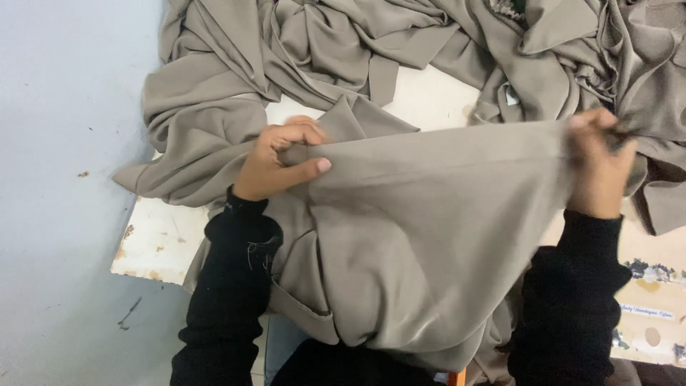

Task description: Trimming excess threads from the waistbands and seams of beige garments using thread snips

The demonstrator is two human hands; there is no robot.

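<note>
The left hand [275, 161] and the right hand [599, 166] are pinching a grey cloth [429, 214] tight, well apart, stretching its edge above the near side of a white table [161, 243].

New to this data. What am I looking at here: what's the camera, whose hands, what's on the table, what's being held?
There is no machine here: a person works with two bare hands, and the single picture comes from a camera worn on their head, looking down. Both arms wear black sleeves.

The left hand pinches a fold of taupe fabric between thumb and fingers. The right hand, somewhat blurred, grips the same edge further along, so the cloth is stretched taut between the two hands and drapes down toward the person's lap.

More of the same cloth lies in a rumpled pile across the far side of a white table, whose surface looks chipped and stained near the corner. A pale floor shows on the left. At lower right lies a piece of cardboard with a hole.
</note>
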